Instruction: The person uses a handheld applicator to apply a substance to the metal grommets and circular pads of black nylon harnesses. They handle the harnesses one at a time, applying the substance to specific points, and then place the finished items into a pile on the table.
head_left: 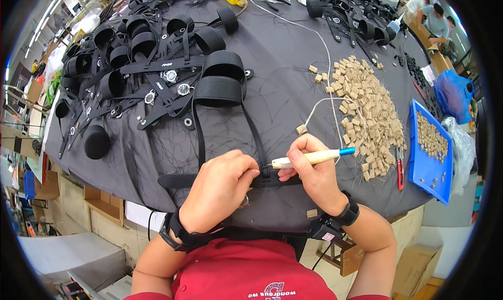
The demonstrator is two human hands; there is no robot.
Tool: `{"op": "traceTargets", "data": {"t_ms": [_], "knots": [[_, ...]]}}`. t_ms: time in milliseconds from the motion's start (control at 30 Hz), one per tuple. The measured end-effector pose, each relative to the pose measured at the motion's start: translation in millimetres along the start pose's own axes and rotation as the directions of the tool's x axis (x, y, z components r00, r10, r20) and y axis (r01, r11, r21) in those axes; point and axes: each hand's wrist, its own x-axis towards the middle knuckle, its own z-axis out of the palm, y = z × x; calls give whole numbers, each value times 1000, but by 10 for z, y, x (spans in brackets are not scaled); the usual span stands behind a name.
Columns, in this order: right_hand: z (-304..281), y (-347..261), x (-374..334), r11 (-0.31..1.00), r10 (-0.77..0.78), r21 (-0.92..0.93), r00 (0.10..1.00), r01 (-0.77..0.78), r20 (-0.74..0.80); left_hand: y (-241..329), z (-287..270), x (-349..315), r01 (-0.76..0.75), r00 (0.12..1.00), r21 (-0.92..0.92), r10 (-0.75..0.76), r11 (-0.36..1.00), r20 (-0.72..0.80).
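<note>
At the bottom centre of the frame, the person is wearing a red short-sleeved shirt with a small white marking. Each bare forearm is carrying a black wristband, the lower-right one bearing a small black box trailing a thin cable.

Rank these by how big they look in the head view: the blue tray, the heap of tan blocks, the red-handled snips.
1. Heap of tan blocks, the widest spread.
2. Blue tray, somewhat smaller, though fisheye bending near the rim makes this close.
3. Red-handled snips, plainly smallest.

Bright, even overhead light, soft shadows, sharp centre, strong fisheye bending at edges.
</note>
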Motion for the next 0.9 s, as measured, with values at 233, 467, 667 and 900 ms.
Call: {"op": "traceTargets", "data": {"t_ms": [233,467,667,900], "knots": [[-11,3,-5,1000,-7,-19,1000,7,15,-89,1,-6,162,986,-201,-148,966,80],[-2,14,-5,998,-27,-56,999,29,41,-139,20,-23,260,965,-314,-236,913,114],[5,16,-1,997,-22,-70,999,25,46,-138,39,-31,283,959,-348,-262,894,107],[-24,4,5,986,-32,-157,994,48,103,-157,52,-43,284,959,-363,-261,888,110]]}}
